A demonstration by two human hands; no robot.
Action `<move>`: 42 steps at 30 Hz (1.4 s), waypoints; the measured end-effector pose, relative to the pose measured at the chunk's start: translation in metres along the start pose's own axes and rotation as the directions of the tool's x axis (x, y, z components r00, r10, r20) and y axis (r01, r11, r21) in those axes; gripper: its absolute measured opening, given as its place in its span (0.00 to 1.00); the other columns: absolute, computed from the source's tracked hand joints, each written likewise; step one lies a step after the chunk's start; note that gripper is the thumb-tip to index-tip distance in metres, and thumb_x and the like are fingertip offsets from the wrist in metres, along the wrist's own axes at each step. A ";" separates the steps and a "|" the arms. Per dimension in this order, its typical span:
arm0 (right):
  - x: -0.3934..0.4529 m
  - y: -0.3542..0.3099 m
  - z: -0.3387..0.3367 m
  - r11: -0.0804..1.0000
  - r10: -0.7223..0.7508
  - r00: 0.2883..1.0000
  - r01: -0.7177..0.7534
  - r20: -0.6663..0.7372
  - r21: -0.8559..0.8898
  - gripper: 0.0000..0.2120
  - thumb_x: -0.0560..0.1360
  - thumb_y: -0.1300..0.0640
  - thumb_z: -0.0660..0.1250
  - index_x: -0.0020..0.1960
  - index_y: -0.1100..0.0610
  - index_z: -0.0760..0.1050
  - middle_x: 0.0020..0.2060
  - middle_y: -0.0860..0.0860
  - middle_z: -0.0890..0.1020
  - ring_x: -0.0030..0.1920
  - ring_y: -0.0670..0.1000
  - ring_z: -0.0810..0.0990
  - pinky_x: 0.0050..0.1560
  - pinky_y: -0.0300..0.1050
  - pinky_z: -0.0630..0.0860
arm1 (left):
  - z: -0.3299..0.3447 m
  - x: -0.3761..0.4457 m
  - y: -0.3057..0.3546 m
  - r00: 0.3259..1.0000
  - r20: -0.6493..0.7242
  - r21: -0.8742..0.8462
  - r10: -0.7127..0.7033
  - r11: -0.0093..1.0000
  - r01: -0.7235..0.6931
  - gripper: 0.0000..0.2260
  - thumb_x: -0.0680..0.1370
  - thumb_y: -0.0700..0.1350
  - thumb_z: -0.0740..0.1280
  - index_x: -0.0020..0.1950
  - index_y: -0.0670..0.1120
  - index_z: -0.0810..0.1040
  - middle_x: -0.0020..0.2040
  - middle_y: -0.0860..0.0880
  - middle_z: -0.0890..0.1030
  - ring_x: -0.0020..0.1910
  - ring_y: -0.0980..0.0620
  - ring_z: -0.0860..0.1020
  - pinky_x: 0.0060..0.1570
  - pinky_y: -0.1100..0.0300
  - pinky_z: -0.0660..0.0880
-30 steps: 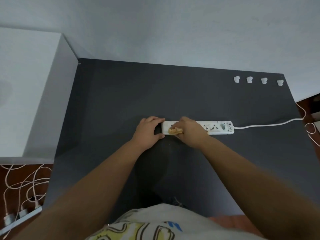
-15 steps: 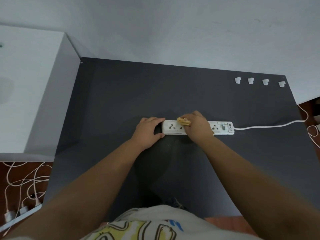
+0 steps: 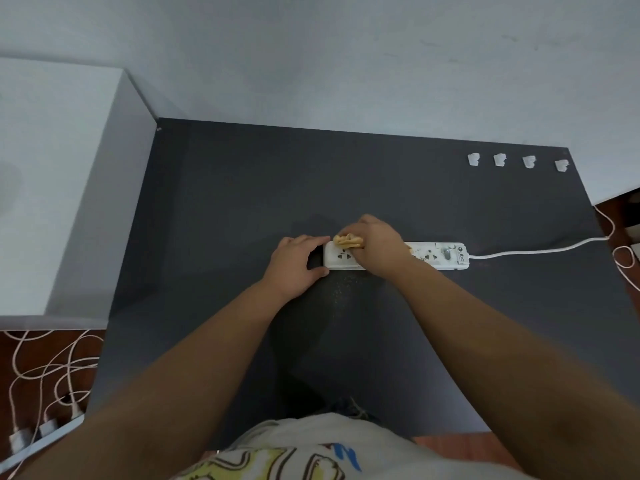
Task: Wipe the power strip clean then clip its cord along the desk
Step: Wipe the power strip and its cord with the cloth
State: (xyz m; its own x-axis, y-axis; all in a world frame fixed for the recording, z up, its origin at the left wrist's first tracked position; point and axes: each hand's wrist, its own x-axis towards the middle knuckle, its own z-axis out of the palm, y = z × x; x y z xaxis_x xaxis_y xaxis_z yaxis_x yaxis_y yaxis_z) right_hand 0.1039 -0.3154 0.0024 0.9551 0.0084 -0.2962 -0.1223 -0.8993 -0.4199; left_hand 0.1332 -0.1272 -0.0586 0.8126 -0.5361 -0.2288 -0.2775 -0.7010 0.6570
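Observation:
A white power strip (image 3: 436, 255) lies flat in the middle of the dark grey desk (image 3: 225, 202). My left hand (image 3: 296, 263) grips the strip's left end between thumb and fingers. My right hand (image 3: 379, 249) presses a small yellow cloth (image 3: 348, 241) onto the strip's left-middle part and covers several sockets. The strip's white cord (image 3: 536, 250) runs right along the desk and off its right edge. Several small white cable clips (image 3: 499, 160) sit in a row near the desk's far right corner.
A white cabinet (image 3: 52, 168) stands against the desk's left side. Tangled white cables (image 3: 52, 368) and another strip lie on the floor at lower left. More cord loops (image 3: 623, 254) hang off the right edge. A pale wall is behind the desk.
My right hand with the cloth slid along the strip: to the right half a second ago, now back toward the left end. My left hand stayed on the strip's left end.

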 end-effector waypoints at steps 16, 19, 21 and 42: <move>-0.049 0.019 0.025 0.984 0.159 0.944 -0.128 -0.288 0.124 0.17 0.69 0.63 0.68 0.57 0.52 0.80 0.49 0.53 0.79 0.52 0.56 0.76 0.53 0.50 0.74 | 0.002 0.000 -0.001 1.000 -0.016 0.001 0.006 1.000 -0.006 0.29 0.72 0.52 0.72 0.71 0.58 0.68 0.66 0.54 0.75 0.63 0.48 0.69 0.64 0.53 0.67; -0.050 0.008 0.030 1.000 0.022 0.993 -0.023 -0.120 -0.004 0.16 0.70 0.61 0.66 0.57 0.51 0.79 0.50 0.54 0.79 0.51 0.57 0.76 0.53 0.52 0.74 | 0.004 -0.001 -0.001 0.999 -0.036 0.004 0.006 1.000 -0.006 0.29 0.72 0.51 0.73 0.71 0.57 0.68 0.65 0.54 0.75 0.62 0.48 0.69 0.62 0.55 0.67; -0.053 0.000 0.034 0.993 -0.120 0.991 0.119 -0.055 -0.014 0.16 0.70 0.60 0.66 0.56 0.51 0.80 0.49 0.54 0.80 0.49 0.57 0.77 0.51 0.50 0.74 | 0.004 0.000 -0.002 0.999 -0.039 0.008 -0.004 1.000 0.005 0.29 0.72 0.51 0.73 0.71 0.58 0.68 0.65 0.54 0.75 0.62 0.48 0.68 0.62 0.54 0.67; -0.002 -0.020 0.008 0.948 -0.163 0.971 0.203 0.173 -0.247 0.19 0.73 0.59 0.65 0.62 0.45 0.74 0.57 0.52 0.75 0.56 0.56 0.72 0.54 0.50 0.68 | 0.005 0.001 -0.003 0.999 -0.049 -0.018 -0.002 1.000 0.001 0.30 0.69 0.53 0.74 0.70 0.56 0.70 0.63 0.53 0.76 0.60 0.47 0.70 0.58 0.55 0.68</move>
State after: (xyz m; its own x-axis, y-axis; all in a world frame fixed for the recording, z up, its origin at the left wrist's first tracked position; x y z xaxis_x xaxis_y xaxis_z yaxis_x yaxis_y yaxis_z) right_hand 0.1023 -0.2940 0.0050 0.9011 0.2301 -0.3676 0.1443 -0.9584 -0.2463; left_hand 0.1322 -0.1276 -0.0645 0.8374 -0.5110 -0.1940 -0.2675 -0.6927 0.6697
